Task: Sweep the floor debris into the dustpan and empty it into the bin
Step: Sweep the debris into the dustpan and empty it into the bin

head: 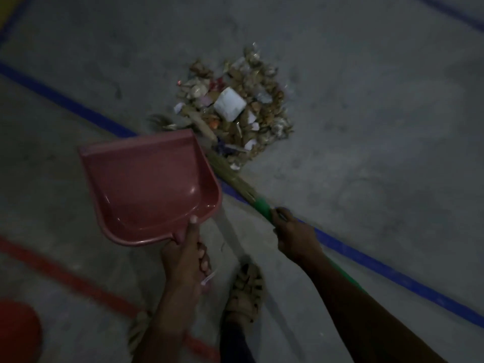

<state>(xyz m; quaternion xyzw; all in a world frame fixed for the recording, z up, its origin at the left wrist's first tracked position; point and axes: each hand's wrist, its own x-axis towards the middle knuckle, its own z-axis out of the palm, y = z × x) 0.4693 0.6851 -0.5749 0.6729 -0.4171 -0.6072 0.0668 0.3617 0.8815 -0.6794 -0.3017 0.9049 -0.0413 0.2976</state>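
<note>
— What are you holding?
— My left hand (183,254) grips the empty pink dustpan (149,184) by its handle; my right hand (296,237) clasps the green-handled broom (235,179).
— The debris (235,106)?
— Heaped at twelve o'clock: dry scraps, a white lump.

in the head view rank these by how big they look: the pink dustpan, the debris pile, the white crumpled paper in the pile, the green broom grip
1. Pink dustpan and debris pile: they look alike in spread; the dustpan is held nearer the camera, so I won't rank them.
2. White crumpled paper.
3. Green broom grip, the visible part.
</note>
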